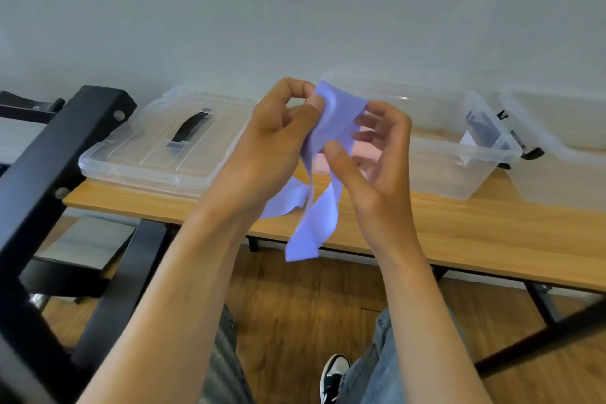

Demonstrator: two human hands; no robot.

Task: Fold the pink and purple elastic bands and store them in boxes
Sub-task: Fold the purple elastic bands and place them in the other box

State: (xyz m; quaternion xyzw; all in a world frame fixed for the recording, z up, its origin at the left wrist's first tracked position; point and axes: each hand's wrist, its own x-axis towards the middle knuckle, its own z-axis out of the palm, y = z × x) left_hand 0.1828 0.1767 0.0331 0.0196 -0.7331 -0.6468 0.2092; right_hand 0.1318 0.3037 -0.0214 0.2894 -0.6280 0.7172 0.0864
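Observation:
A purple elastic band (314, 216) hangs in the air in front of the wooden table (475, 229), its loose ends drooping below the table edge. My left hand (275, 144) pinches its upper part between thumb and fingers. My right hand (377, 161) holds the band a little lower, thumb pressed on the front. Behind my hands stands an open clear box (459, 154); something pink (370, 151) shows inside it, partly hidden by my fingers.
A clear lid with a black handle (164, 144) lies on the table at the left. A second clear box (564, 154) sits at the far right. A black metal frame (59, 174) rises at the left. My legs and a shoe (334, 374) are below.

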